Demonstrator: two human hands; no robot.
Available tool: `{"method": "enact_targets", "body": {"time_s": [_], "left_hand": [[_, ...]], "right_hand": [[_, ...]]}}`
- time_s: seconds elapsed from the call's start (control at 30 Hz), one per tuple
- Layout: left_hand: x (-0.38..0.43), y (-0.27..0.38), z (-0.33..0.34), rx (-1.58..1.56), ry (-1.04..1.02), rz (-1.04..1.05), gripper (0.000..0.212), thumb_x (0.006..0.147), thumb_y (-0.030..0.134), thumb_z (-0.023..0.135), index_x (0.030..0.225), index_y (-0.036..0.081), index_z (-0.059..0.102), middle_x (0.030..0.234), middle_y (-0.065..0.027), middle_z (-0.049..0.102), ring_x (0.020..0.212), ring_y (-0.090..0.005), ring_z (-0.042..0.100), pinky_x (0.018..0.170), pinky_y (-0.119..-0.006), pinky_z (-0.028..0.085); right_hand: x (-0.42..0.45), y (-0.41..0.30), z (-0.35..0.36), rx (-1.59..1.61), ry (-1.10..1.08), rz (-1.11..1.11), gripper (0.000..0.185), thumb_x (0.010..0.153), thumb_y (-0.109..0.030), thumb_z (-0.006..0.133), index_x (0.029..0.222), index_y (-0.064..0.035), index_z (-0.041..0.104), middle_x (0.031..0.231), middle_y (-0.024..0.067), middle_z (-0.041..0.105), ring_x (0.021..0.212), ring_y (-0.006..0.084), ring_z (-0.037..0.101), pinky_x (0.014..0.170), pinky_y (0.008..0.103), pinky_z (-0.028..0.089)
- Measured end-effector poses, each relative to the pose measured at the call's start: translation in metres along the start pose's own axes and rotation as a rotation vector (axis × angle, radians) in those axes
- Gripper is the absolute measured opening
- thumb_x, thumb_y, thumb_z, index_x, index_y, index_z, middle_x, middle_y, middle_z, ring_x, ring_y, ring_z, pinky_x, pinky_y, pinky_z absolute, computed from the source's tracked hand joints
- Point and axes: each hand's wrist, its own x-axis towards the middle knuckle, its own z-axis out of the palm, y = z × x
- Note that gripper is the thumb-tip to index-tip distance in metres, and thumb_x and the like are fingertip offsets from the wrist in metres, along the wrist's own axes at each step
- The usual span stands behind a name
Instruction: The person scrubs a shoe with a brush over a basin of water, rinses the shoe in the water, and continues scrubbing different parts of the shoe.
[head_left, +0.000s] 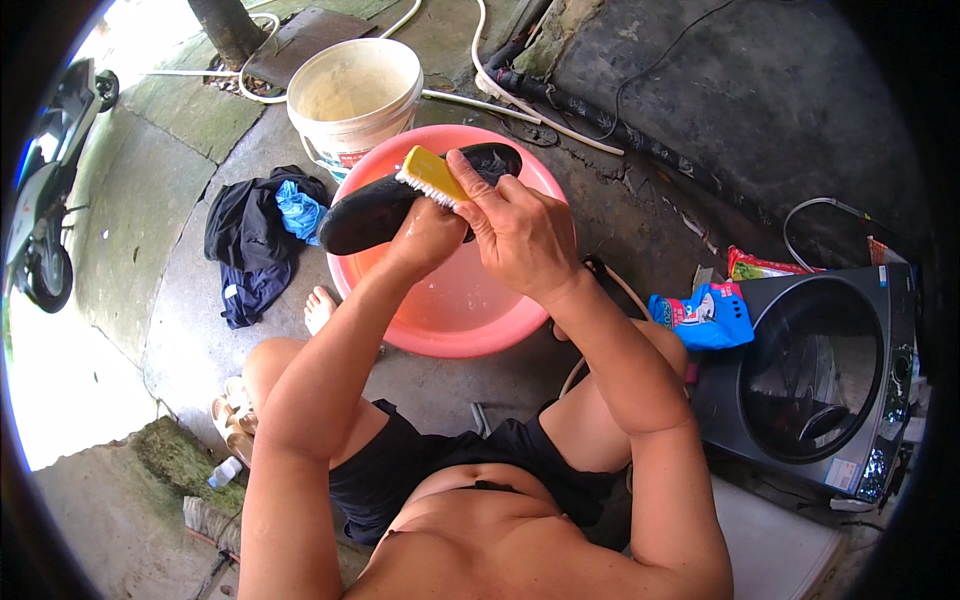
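Observation:
A black shoe (367, 214) is held over a pink plastic basin (450, 345), its length running from lower left to upper right. My left hand (429, 234) grips the shoe near its middle, the fingers partly hidden behind the brush. In my right hand (517, 225) is a yellow scrubbing brush (435, 174) with white bristles, which face down and left over the shoe and beside my left hand; whether they touch the shoe I cannot tell. Shallow cloudy water (472, 296) lies in the basin below both hands.
Behind the basin stands a white plastic bucket (352, 112). Dark clothes (247, 225) and a blue cloth or bag (300, 210) lie on the left. At right are a blue detergent bag (705, 316) and a front-loading washing machine (810, 367). A white hose (495, 90) crosses the floor beyond.

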Motion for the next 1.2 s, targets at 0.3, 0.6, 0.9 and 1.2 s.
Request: {"method": "enact_targets", "body": {"time_s": [0.3,0.6,0.9,1.2], "left_hand": [[-0.002,0.003,-0.003,-0.083,0.017,-0.058,0.026,0.08,-0.004,0.051,0.098,-0.002,0.07,0.083,-0.0045,0.065,0.077,-0.0148,0.061,0.066,-0.033,0.05],[0.0,-0.029,-0.009,0.071,-0.053,0.034,0.023,0.086,-0.002,0.06,0.106,0.001,0.07,0.096,-0.009,0.072,0.09,-0.0201,0.066,0.079,-0.038,0.054],[0.002,-0.006,0.0,-0.025,-0.137,0.015,0.038,0.082,-0.009,0.056,0.114,0.004,0.072,0.103,-0.0042,0.072,0.096,-0.0151,0.066,0.079,-0.03,0.052],[0.005,-0.034,0.001,0.192,-0.122,0.099,0.029,0.084,0.005,0.071,0.113,0.002,0.068,0.109,-0.0153,0.073,0.103,-0.0256,0.068,0.086,-0.043,0.055]], "right_hand": [[0.002,0.07,-0.018,-0.112,-0.023,0.17,0.036,0.097,-0.034,0.069,0.133,-0.0288,0.073,0.072,0.0111,0.065,0.065,0.0337,0.067,0.058,0.0471,0.053],[0.019,-0.003,0.021,0.137,0.064,-0.11,0.039,0.092,-0.025,0.075,0.132,-0.0279,0.075,0.062,0.0083,0.053,0.053,0.0294,0.057,0.051,0.0444,0.046],[-0.01,0.059,0.002,-0.029,-0.038,0.099,0.037,0.095,-0.032,0.072,0.131,-0.0298,0.074,0.071,0.0125,0.066,0.06,0.0317,0.066,0.056,0.0458,0.053],[0.008,0.005,0.022,0.082,-0.005,-0.039,0.045,0.09,-0.025,0.077,0.135,-0.0285,0.073,0.062,0.0084,0.053,0.055,0.0293,0.06,0.053,0.0439,0.047]]}}
